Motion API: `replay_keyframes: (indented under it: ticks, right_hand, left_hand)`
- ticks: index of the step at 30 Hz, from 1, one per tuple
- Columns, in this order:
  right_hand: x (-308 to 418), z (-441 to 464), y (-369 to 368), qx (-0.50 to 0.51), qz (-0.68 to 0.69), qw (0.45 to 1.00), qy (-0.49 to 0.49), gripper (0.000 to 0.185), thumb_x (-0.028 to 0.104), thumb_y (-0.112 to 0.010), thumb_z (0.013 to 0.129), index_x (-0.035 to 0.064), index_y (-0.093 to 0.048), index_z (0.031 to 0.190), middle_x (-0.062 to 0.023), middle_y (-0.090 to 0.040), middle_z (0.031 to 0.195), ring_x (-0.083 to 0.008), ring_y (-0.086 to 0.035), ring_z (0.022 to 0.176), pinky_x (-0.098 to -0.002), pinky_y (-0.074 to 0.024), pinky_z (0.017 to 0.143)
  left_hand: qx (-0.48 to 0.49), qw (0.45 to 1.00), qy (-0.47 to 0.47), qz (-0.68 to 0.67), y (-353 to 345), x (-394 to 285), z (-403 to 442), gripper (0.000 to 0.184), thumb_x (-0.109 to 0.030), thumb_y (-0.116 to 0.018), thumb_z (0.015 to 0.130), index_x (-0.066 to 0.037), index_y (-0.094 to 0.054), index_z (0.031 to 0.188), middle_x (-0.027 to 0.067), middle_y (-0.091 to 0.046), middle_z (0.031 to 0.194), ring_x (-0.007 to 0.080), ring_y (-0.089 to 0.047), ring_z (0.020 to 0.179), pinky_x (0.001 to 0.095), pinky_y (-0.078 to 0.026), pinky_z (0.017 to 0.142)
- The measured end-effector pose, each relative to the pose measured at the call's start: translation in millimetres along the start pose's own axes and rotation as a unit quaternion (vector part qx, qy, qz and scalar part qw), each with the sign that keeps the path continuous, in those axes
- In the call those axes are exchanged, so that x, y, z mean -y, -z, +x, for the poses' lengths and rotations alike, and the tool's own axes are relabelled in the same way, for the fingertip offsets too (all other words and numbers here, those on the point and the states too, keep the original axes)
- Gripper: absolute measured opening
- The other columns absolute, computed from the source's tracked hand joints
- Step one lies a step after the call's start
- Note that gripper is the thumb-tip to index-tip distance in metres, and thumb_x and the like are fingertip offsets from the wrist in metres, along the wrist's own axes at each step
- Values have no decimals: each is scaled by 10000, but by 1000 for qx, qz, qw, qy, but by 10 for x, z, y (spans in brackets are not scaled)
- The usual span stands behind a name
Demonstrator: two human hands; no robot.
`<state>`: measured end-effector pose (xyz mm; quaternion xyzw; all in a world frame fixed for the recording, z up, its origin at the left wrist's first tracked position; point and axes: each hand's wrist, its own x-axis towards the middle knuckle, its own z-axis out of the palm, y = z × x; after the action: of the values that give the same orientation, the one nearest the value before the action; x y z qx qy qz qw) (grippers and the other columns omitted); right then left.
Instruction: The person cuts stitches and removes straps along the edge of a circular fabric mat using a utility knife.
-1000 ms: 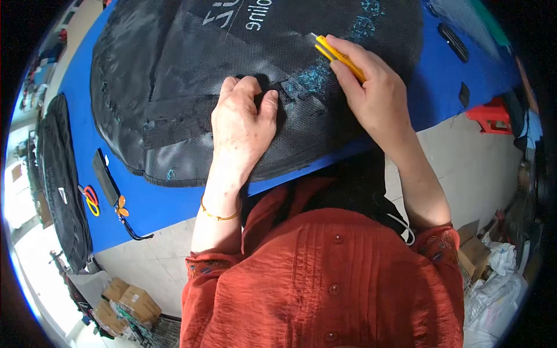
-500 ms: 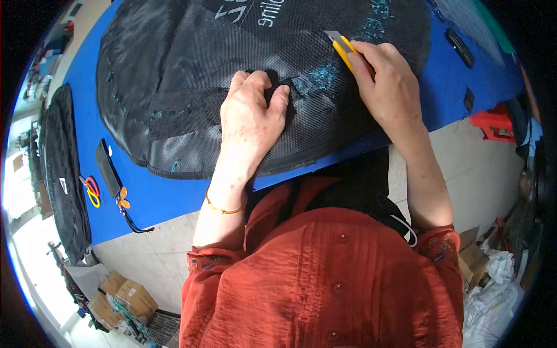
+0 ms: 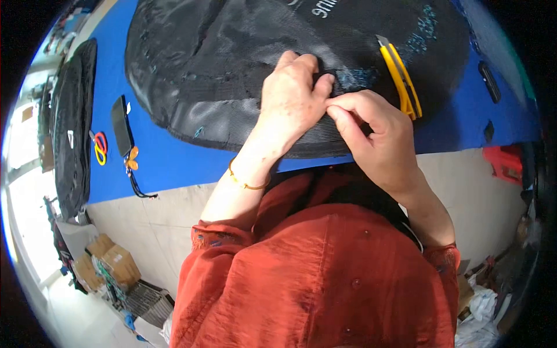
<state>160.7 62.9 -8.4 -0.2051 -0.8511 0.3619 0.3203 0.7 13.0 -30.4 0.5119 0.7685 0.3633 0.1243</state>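
A large black mesh fabric piece (image 3: pixel 243 64) with teal thread bits and white lettering lies on the blue table cover (image 3: pixel 168 174). My left hand (image 3: pixel 293 95) rests on it with the fingers curled down, gripping a fold of the fabric near a strip. Beside it, my right hand (image 3: pixel 371 124) pinches thumb and forefinger together near my left thumb; anything between the tips is too small to make out. The yellow utility knife (image 3: pixel 400 81) lies on the fabric just beyond my right hand, its blade showing at the far end.
At the left lie a dark case (image 3: pixel 122 124) with an orange charm, red-yellow scissors (image 3: pixel 100 148) and a long black bundle (image 3: pixel 72 127). A black object (image 3: pixel 489 82) is at the right. Cardboard boxes (image 3: pixel 119 264) and a red stool (image 3: pixel 503 164) stand below table level.
My right hand has let go of the yellow knife, which now lies on the fabric, and has come in beside my left hand in a pinch. The whole view has shifted.
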Motion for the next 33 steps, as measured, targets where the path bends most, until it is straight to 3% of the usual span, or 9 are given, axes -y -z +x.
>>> replay_keyframes:
  ticks: [5,7,8,15,21,29,31,33]
  right_hand:
    - [101,-22,-97,-8,-26,1000,-11,54,68,-693,917,51,-646,937,-138,-648,814,-338,-662,734,-394,-522,639]
    - [135,-38,-107,-3,-35,999,-8,57,67,-695,916,49,-646,939,-138,-652,816,-337,-664,737,-392,-523,639]
    - [151,-47,-111,-2,-43,999,-1,57,65,-696,914,48,-647,939,-137,-655,819,-335,-665,735,-392,-524,636]
    - [177,-78,-131,-17,-50,998,15,53,58,-695,915,48,-658,953,-126,-667,839,-323,-670,733,-393,-526,632]
    - [108,-111,-165,-24,-56,998,-11,53,62,-696,915,53,-646,928,-129,-665,828,-329,-667,729,-405,-521,630]
    - [258,-214,-257,9,-32,999,23,63,86,-701,914,58,-657,949,-126,-677,856,-324,-683,765,-402,-548,663]
    - [222,-188,-223,-22,-39,998,43,52,82,-693,918,61,-664,955,-129,-681,863,-332,-681,764,-402,-550,669]
    - [198,-149,-153,-27,-46,998,-25,36,74,-684,924,53,-668,947,-133,-683,866,-329,-687,774,-395,-545,672]
  left_hand:
    - [0,1000,5,-19,15,11,-1,223,-165,-763,831,22,-652,882,206,-625,897,393,-661,804,463,-555,732]
    - [18,999,10,-24,25,6,1,238,-178,-765,837,25,-655,894,211,-628,912,398,-664,809,464,-557,738]
    - [7,1000,3,-30,-5,55,-9,299,-266,-761,863,12,-668,921,192,-613,899,369,-636,786,446,-517,721]
    - [9,1000,3,-25,-26,83,5,306,-267,-764,851,16,-667,915,192,-610,874,368,-643,791,445,-522,727]
    - [7,1000,11,-13,-37,72,13,315,-275,-763,851,18,-676,927,201,-623,883,379,-659,809,444,-535,745]
    - [-4,1000,-11,-7,-66,125,24,324,-282,-757,851,22,-676,932,238,-635,921,424,-656,866,475,-533,791]
    - [-2,1000,-13,-7,-56,125,25,325,-281,-757,850,23,-675,932,241,-636,923,426,-657,869,475,-533,793]
    - [1,1000,-7,-12,-50,117,30,324,-278,-758,846,24,-672,927,243,-635,916,426,-657,869,478,-532,793]
